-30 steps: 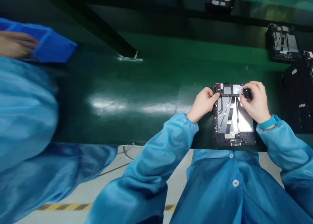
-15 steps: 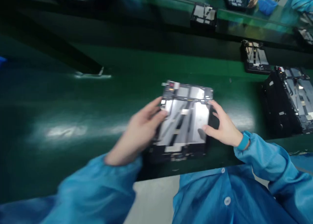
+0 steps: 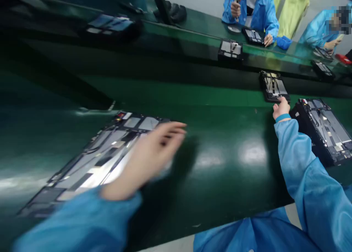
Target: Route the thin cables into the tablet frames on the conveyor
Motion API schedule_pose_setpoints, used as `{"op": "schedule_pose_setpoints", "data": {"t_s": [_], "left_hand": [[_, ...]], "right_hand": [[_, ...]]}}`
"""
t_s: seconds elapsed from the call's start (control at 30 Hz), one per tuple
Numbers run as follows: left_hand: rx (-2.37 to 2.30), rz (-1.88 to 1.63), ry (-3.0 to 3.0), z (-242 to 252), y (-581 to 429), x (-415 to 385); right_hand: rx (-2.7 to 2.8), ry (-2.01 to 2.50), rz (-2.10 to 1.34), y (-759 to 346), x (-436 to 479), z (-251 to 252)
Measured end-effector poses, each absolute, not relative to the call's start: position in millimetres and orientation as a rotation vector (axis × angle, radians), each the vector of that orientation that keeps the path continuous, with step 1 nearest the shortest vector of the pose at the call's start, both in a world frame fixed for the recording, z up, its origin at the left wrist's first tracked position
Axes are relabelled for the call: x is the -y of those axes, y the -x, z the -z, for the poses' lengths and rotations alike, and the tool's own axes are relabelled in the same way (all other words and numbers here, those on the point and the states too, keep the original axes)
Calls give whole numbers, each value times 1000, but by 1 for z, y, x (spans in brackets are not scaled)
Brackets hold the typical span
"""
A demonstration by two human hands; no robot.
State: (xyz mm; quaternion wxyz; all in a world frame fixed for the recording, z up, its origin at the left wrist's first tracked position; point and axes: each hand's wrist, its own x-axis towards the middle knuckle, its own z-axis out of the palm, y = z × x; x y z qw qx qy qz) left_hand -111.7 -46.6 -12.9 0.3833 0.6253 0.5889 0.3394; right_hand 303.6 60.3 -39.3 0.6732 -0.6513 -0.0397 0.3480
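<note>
In the head view, the person's left hand [image 3: 156,151] is blurry, with its fingers together. It lies on a tablet frame [image 3: 96,164] on the green belt [image 3: 225,134], and I can't tell if it grips. The right hand [image 3: 282,110] is far off, its fingers together, touching the edge of a small tablet frame [image 3: 273,86]. Another tablet frame [image 3: 321,131] lies just beside the right sleeve [image 3: 297,153]. A co-worker [image 3: 251,10] in blue is across the belt.

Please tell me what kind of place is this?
Probably an electronics factory assembly line: opened tablet housings sit along a green conveyor belt, and a worker wears a blue antistatic smock.
</note>
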Motion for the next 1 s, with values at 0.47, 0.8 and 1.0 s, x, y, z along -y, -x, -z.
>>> {"op": "schedule_pose_setpoints", "data": {"t_s": [0.47,0.8,1.0], "left_hand": [[-1094,-742,-1833,76,9,74],[-1099,-742,-1803,74,7,71],[-1181,-810,-1688,74,4,67]], "right_hand": [[-108,1462,-890,-331,-104,13],[-6,1275,-1174,-285,-73,27],[5,1323,-1191,-256,-24,26]]}}
